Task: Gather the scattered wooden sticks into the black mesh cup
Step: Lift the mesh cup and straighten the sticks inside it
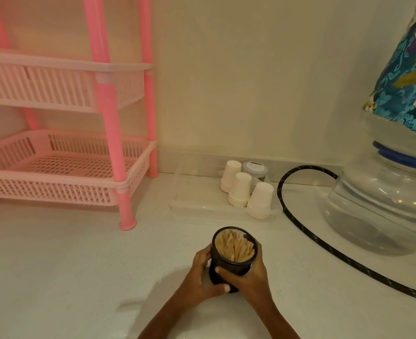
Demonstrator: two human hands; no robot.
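Note:
The black mesh cup (231, 265) stands upright on the white counter (67, 277), low in the middle of the view. Several wooden sticks (235, 247) fill it and stand on end inside. My left hand (201, 277) grips the cup's left side, thumb across the lower front. My right hand (248, 277) grips its right side, thumb laid over the front wall. No loose sticks show on the counter.
A pink plastic rack (109, 152) with basket shelves stands at the back left. Stacks of white paper cups (241, 189) sit in a clear tray by the wall. A black cable (297, 223) curves along the right, beside a large water bottle (383, 206).

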